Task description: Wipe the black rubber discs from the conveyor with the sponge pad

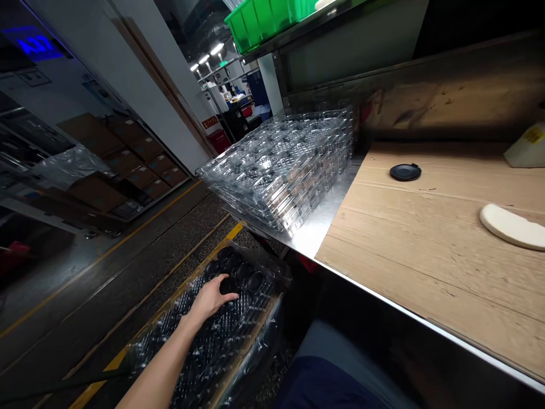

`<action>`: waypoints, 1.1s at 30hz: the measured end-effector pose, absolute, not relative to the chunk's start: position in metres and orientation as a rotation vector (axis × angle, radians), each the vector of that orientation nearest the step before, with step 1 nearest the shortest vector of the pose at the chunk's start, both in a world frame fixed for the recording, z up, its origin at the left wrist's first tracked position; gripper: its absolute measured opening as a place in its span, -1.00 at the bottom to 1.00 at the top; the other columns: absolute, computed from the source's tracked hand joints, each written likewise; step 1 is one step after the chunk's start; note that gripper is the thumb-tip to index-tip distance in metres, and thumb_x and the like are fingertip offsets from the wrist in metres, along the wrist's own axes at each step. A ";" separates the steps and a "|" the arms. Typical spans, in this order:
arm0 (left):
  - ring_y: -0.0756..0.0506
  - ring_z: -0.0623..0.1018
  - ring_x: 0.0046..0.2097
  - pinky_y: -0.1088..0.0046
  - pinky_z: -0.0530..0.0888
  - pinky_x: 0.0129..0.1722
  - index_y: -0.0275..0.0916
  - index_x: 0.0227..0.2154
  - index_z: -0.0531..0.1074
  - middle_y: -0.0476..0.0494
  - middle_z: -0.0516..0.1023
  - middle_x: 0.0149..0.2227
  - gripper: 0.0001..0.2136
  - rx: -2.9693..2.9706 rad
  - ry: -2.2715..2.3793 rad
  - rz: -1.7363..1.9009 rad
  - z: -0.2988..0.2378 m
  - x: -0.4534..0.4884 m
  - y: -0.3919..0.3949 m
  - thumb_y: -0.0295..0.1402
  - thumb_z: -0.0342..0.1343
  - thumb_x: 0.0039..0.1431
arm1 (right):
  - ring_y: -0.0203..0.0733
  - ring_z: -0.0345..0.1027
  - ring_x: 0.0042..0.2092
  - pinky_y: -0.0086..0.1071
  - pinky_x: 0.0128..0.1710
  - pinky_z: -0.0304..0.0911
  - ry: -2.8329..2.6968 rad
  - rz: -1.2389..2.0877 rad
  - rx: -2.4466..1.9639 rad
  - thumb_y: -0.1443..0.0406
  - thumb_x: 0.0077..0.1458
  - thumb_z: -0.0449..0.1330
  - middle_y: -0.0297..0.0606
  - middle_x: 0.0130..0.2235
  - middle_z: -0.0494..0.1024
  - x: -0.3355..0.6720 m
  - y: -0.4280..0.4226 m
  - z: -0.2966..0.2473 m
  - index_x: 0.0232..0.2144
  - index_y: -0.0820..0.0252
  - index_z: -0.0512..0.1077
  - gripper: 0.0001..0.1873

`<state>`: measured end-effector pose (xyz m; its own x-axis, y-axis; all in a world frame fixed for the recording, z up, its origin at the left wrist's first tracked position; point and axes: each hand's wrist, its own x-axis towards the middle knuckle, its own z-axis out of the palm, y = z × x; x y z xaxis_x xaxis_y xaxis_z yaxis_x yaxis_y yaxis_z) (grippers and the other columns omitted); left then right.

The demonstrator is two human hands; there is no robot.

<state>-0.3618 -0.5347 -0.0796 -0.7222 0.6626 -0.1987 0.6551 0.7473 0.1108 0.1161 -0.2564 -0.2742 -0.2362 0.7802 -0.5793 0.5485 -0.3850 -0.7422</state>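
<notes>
My left hand (212,297) reaches down to a clear plastic tray (208,335) in a plastic-lined box beside the bench. Its thumb and fingers are curved around the rim of a black round cap (229,285). Several more black round caps (254,282) sit in the far end of this tray, just beyond the hand. On the bench's cardboard sheet (395,238) lies a single black round cap (405,171) with a small tab at its edge. My right hand is out of view.
A tall stack of clear plastic trays (276,153) stands on the bench's metal top (326,218). A white curved pad (513,226) and a whitish container (528,146) are at the right. A green bin (264,23) sits on the shelf above. Yellow lines mark the floor.
</notes>
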 end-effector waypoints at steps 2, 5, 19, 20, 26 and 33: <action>-0.30 0.46 0.06 0.25 0.36 0.02 -0.18 0.12 0.21 -0.28 0.44 0.08 -0.28 1.025 2.737 0.099 -0.076 -0.352 -0.534 0.06 0.20 -0.08 | 0.04 0.48 -0.21 -0.10 -0.26 0.44 -1.554 1.716 -1.774 0.01 0.01 0.19 -0.17 -0.30 0.55 0.117 -0.257 -0.278 -0.29 0.03 0.51 -0.69; -0.30 0.49 0.02 0.26 0.39 -0.04 -0.16 0.12 0.15 -0.25 0.44 0.08 -0.25 0.967 2.734 0.196 -0.075 -0.335 -0.532 0.05 0.22 -0.11 | 0.19 0.49 -0.24 -0.04 -0.32 0.44 -1.495 1.752 -1.750 -0.03 -0.20 0.22 -0.15 -0.35 0.57 0.118 -0.258 -0.283 -0.43 -0.04 0.53 -0.69; -0.20 0.46 0.06 0.24 0.39 0.06 -0.12 0.11 0.24 -0.17 0.42 0.03 -0.36 1.313 2.727 0.660 -0.063 -0.268 -0.509 -0.02 0.22 -0.02 | 0.13 0.50 -0.21 -0.14 -0.23 0.43 -1.314 1.897 -1.719 0.00 -0.34 0.21 -0.06 -0.27 0.60 0.128 -0.257 -0.311 -0.37 0.09 0.49 -0.56; -0.21 0.46 0.06 0.23 0.40 0.06 -0.13 0.12 0.21 -0.18 0.42 0.05 -0.32 1.275 2.747 0.658 -0.058 -0.263 -0.506 0.00 0.24 -0.05 | 0.12 0.50 -0.20 -0.15 -0.24 0.43 -1.325 1.907 -1.714 0.00 -0.33 0.21 -0.06 -0.26 0.59 0.128 -0.257 -0.311 -0.37 0.09 0.49 -0.56; -0.15 0.53 -0.05 0.32 0.45 -0.03 -0.11 0.02 0.22 -0.10 0.49 -0.03 -0.34 1.108 2.748 0.669 -0.041 -0.247 -0.491 0.04 0.26 -0.13 | 0.14 0.50 -0.19 -0.14 -0.24 0.44 -1.362 1.943 -1.674 -0.01 -0.31 0.22 -0.06 -0.23 0.59 0.132 -0.255 -0.316 -0.35 0.10 0.51 -0.55; -0.25 0.45 0.08 0.15 0.37 0.10 -0.17 0.08 0.19 -0.18 0.47 0.04 -0.33 0.943 2.827 0.493 -0.088 -0.286 -0.526 0.10 0.10 -0.02 | 0.03 0.51 -0.23 -0.20 -0.24 0.43 -1.332 1.840 -1.605 -0.05 -0.31 0.19 -0.13 -0.28 0.59 0.119 -0.261 -0.316 -0.31 0.18 0.48 -0.46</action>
